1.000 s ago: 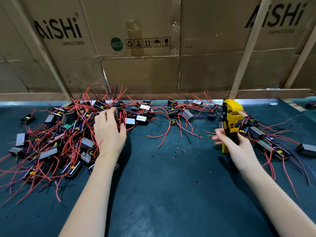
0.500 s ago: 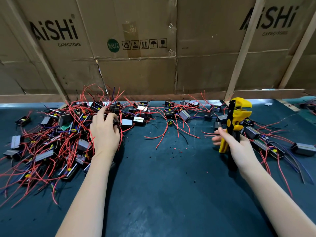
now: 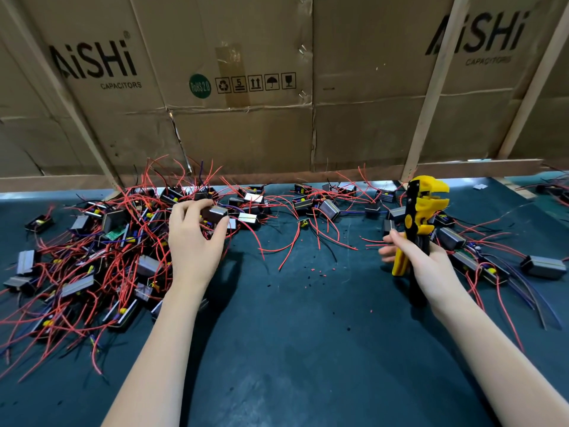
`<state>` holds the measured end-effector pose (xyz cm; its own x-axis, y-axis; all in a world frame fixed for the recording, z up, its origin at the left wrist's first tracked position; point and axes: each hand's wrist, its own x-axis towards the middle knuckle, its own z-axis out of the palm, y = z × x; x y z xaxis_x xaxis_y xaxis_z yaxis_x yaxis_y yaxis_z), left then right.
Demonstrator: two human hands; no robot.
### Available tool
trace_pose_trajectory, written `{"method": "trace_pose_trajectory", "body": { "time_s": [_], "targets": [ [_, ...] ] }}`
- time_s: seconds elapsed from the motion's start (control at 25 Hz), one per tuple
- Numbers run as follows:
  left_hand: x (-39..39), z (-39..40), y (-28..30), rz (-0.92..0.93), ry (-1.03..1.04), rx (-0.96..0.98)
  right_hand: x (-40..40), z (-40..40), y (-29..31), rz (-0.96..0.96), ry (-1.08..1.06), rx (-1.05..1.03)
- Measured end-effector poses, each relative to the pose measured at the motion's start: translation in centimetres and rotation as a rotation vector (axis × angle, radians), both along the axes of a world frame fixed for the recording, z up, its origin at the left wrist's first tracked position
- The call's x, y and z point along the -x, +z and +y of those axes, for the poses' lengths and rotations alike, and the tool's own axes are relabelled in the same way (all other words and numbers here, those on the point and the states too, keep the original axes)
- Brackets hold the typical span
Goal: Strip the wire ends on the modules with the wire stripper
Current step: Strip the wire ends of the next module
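Observation:
A big heap of small black modules (image 3: 92, 260) with tangled red wires covers the left of the dark mat. My left hand (image 3: 192, 241) sits at the heap's right edge, fingers and thumb closed on one grey-black module (image 3: 215, 213) lifted slightly off the pile. More modules (image 3: 329, 208) lie along the back edge. My right hand (image 3: 421, 260) holds the yellow and black wire stripper (image 3: 418, 217) upright by its handles, jaws up and pointing right. A smaller group of modules (image 3: 543, 266) with red and dark wires lies right of that hand.
The dark green mat (image 3: 308, 349) carries tiny red and black insulation scraps (image 3: 320, 272) near the middle. Cardboard sheets (image 3: 246, 124) on wooden slats wall off the back. A loose red wire (image 3: 292, 251) curls between the hands.
My left hand has closed on a module and raised it from the heap. My right hand with the stripper has stayed nearly in place, tool still upright.

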<state>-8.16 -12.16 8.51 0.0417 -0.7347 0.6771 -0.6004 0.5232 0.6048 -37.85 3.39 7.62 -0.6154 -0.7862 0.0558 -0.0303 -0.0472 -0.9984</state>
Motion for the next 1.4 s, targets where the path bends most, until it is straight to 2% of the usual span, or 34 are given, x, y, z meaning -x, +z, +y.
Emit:
{"method": "trace_pose_trajectory", "body": {
  "time_s": [0.04, 0.12, 0.16, 0.2, 0.24, 0.32, 0.44, 0.56, 0.68, 0.8, 0.84, 0.96, 1.16, 1.32, 1.4],
  "targets": [
    [0.4, 0.5, 0.4, 0.184, -0.120, -0.013, 0.0, 0.0, 0.0, -0.001, 0.004, -0.002],
    [1.7, 1.8, 1.4, 0.582, -0.464, -0.192, 0.0, 0.0, 0.1, -0.005, 0.013, -0.001],
    [2.3, 2.2, 1.6, 0.683, -0.595, -0.286, -0.1, 0.0, 0.1, -0.005, 0.015, 0.001],
    [2.8, 2.5, 1.6, 0.657, -0.657, -0.357, -0.1, 0.0, 0.1, -0.002, 0.015, 0.003],
    [3.1, 2.7, 1.4, 0.540, -0.683, -0.408, -0.1, 0.0, 0.1, 0.002, 0.015, 0.002],
    [3.4, 3.1, 0.6, 0.227, -0.696, -0.482, -0.1, 0.1, 0.2, 0.010, 0.019, -0.001],
    [2.7, 2.8, -0.5, -0.238, -0.560, -0.510, -0.1, 0.1, 0.3, 0.006, 0.022, 0.000],
    [1.8, 2.3, -0.1, -0.368, -0.484, -0.505, -0.2, 0.1, 0.2, -0.005, 0.026, 0.006],
    [2.0, 2.3, 0.0, -0.314, -0.394, -0.507, -0.3, 0.2, 0.3, -0.005, 0.021, 0.008],
    [2.9, 2.5, -0.7, -0.031, -0.259, -0.578, -0.3, 0.3, 0.4, -0.001, 0.024, 0.017],
    [3.3, 2.8, -0.9, 0.007, -0.220, -0.559, -0.3, 0.3, 0.4, 0.009, 0.028, 0.014],
    [4.3, 3.3, -1.3, -0.009, -0.141, -0.430, -0.2, 0.4, 0.3, 0.049, 0.034, -0.007],
    [6.0, 3.9, -1.8, 0.139, -0.255, -0.596, -0.2, 0.3, 0.2, 0.051, 0.025, -0.005],
    [5.8, 4.2, -1.8, 0.322, -0.388, -0.648, 0.0, 0.4, 0.0, 0.069, 0.065, -0.049],
    [5.8, 4.3, -1.5, 0.309, -0.482, -0.618, -0.2, 0.4, -0.2, 0.093, 0.092, -0.046]
  ]
}}
